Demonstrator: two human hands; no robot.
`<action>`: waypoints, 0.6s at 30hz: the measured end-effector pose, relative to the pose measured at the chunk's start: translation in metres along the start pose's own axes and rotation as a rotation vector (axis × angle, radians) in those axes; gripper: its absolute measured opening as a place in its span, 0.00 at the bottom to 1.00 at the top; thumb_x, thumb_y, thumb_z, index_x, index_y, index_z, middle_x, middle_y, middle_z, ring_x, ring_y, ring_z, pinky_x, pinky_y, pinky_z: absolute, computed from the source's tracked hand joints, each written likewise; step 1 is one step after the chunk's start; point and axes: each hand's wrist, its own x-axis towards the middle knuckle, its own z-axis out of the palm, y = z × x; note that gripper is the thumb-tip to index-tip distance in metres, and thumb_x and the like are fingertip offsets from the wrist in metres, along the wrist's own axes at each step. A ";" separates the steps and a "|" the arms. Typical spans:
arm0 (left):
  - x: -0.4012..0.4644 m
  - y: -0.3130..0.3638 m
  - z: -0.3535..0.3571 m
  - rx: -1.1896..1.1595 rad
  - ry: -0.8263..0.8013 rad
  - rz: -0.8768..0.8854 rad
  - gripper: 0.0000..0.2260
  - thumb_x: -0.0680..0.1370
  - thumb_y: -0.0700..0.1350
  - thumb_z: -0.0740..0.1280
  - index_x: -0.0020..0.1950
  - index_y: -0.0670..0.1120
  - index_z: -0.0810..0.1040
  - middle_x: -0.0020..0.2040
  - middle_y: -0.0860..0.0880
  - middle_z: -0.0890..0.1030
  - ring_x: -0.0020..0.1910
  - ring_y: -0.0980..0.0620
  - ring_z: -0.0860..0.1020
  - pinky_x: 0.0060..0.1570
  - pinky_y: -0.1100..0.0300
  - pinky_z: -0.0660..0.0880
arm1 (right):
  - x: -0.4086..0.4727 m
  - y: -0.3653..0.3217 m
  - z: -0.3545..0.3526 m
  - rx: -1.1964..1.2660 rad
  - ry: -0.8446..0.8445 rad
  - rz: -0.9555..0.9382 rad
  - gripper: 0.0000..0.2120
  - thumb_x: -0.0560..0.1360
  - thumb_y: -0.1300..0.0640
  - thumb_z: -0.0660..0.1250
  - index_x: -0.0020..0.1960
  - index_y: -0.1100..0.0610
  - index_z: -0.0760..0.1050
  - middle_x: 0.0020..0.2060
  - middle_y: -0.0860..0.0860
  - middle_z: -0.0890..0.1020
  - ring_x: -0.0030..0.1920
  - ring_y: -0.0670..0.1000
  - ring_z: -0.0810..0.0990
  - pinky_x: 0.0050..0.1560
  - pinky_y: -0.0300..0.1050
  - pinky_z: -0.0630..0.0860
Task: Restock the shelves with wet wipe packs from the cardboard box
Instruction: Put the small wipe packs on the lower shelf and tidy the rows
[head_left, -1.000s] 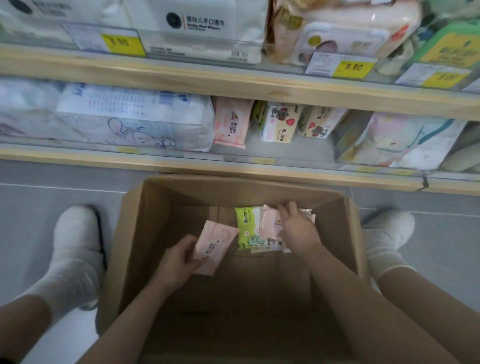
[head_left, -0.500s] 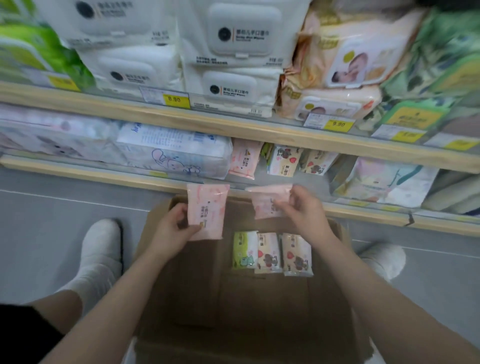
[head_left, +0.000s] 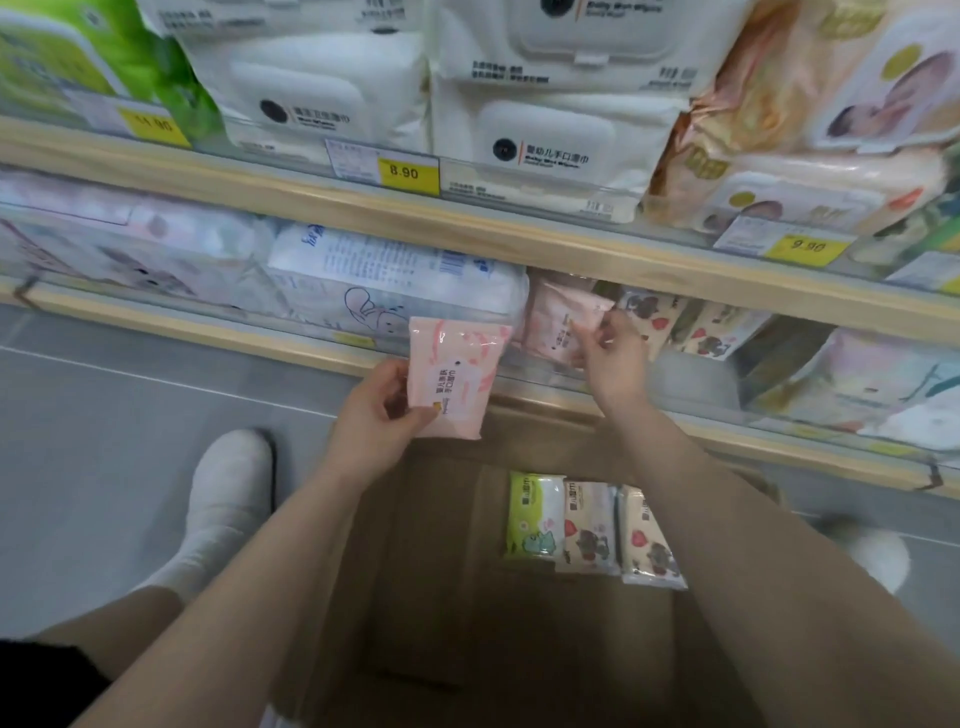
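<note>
An open cardboard box (head_left: 447, 525) stands on the floor below me. Inside lie three wet wipe packs: a green one (head_left: 534, 515) and two cream ones (head_left: 621, 535). My left hand (head_left: 376, 415) holds a pink wet wipe pack (head_left: 454, 379) upright above the box's far edge, in front of the lower shelf (head_left: 291, 338). My right hand (head_left: 613, 358) grips a second pink pack (head_left: 584, 306) by its edge, up against the pink packs standing on the lower shelf (head_left: 550, 322). Cream packs (head_left: 654, 319) stand just to their right.
The upper shelf (head_left: 467, 228) carries large white wipe packs (head_left: 550, 150) and yellow price tags (head_left: 408, 171). Bulky white packages (head_left: 395, 280) fill the lower shelf's left side. My white-socked feet (head_left: 228, 499) rest on the grey floor either side of the box.
Both hands rose out of the box, each with a pink pack. The right hand has reached the lower shelf; the left pack hangs just before it. The view tilted up.
</note>
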 end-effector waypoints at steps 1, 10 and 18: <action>0.001 -0.003 0.000 0.006 -0.005 -0.004 0.14 0.73 0.35 0.70 0.53 0.49 0.73 0.47 0.58 0.80 0.42 0.73 0.77 0.40 0.78 0.72 | 0.005 0.002 0.007 -0.004 -0.008 0.010 0.15 0.77 0.61 0.66 0.36 0.53 0.64 0.34 0.58 0.73 0.29 0.47 0.79 0.27 0.31 0.74; -0.003 -0.002 -0.001 0.011 -0.050 -0.038 0.13 0.67 0.47 0.72 0.49 0.59 0.75 0.47 0.57 0.84 0.49 0.54 0.82 0.54 0.47 0.77 | -0.003 -0.004 0.006 0.009 -0.043 0.056 0.19 0.77 0.64 0.64 0.67 0.61 0.66 0.46 0.60 0.78 0.47 0.57 0.82 0.51 0.47 0.77; -0.027 0.037 0.034 -0.143 -0.148 -0.015 0.15 0.71 0.33 0.71 0.49 0.51 0.75 0.49 0.49 0.83 0.45 0.58 0.81 0.44 0.61 0.76 | -0.094 -0.038 -0.058 0.078 -0.539 0.074 0.11 0.75 0.58 0.68 0.57 0.58 0.76 0.49 0.52 0.81 0.33 0.42 0.78 0.35 0.34 0.75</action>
